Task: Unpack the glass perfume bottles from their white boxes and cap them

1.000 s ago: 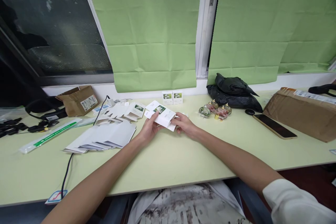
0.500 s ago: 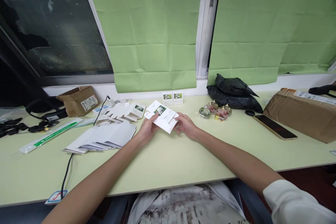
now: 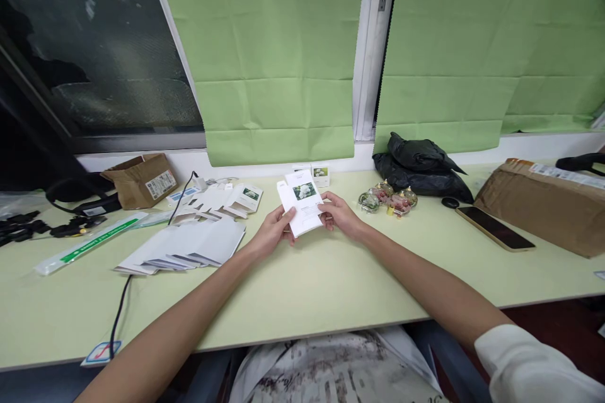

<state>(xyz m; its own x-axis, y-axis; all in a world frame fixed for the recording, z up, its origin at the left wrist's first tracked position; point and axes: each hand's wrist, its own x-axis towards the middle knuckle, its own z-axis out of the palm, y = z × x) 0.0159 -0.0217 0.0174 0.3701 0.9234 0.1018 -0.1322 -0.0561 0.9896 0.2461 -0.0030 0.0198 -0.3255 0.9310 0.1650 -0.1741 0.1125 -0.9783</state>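
Observation:
A white, flattened carton (image 3: 305, 204) with a photo of white flowers on green is held up over the table between both hands. My left hand (image 3: 275, 228) grips its left edge, thumb on the front face. On the opposite edge my right hand (image 3: 339, 214) is closed, fingertips at the side and partly behind it. Two small folded boxes (image 3: 321, 176) with flower pictures stand behind, one mostly hidden by the carton. To the left of my hands lie a fanned stack of white flat cartons (image 3: 189, 245) and more flat cartons (image 3: 220, 200) with flaps.
Small ornate glass bottles (image 3: 387, 197) sit right of my hands, before black plastic bags (image 3: 420, 170). A phone (image 3: 496, 228) and a large brown parcel (image 3: 543, 201) lie at the right. An open brown box (image 3: 139, 181) and a black cable (image 3: 121, 312) are on the left.
The carton has turned from a slant to nearly upright, its flower picture now facing me more squarely. My right thumb and fingers have shifted along its right edge.

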